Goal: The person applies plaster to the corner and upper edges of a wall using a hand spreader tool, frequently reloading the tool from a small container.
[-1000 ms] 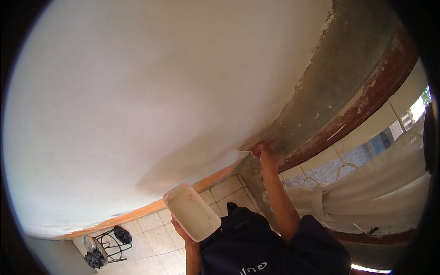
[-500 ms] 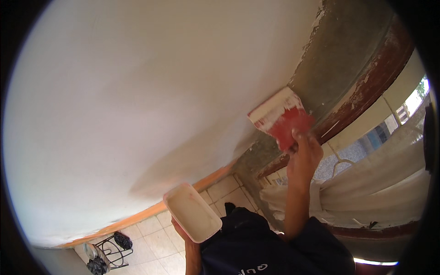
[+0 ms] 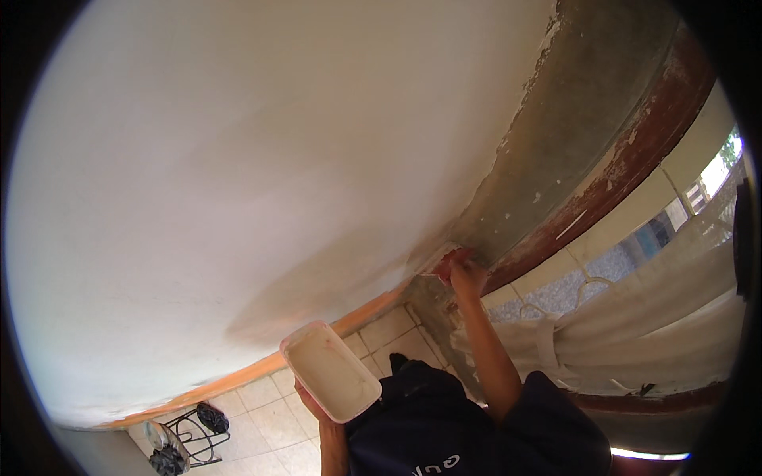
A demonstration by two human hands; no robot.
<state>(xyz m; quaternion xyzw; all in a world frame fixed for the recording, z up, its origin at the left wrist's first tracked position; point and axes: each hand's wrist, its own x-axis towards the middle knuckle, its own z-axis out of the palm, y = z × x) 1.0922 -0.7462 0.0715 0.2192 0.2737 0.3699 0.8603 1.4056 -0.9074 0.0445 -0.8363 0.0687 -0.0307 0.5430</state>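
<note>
In my right hand [image 3: 467, 279] is a red putty knife [image 3: 450, 262], its fingers closed around it. The knife is low on the wall, by the corner where the white surface [image 3: 238, 159] meets a bare grey strip [image 3: 571, 119]. It looks slightly blurred, and its blade edge is partly hidden by the angle. My left hand [image 3: 309, 403] grips a pale rectangular tub [image 3: 305, 382] from its left side and below. Off-white paste coats the inside of the tub, which is tilted up in front of my dark shirt.
A worn reddish-brown window frame [image 3: 611, 170] curves along the right. Beside it hangs a tied-back pale curtain [image 3: 651, 341]. An orange band [image 3: 230, 377] edges the wall above the tiled floor [image 3: 270, 420]. At lower left stands a black metal rack [image 3: 194, 432] with dark bags.
My right hand has brought the putty knife down and to the left along the corner, turning its face from view. The left hand and tub have barely shifted.
</note>
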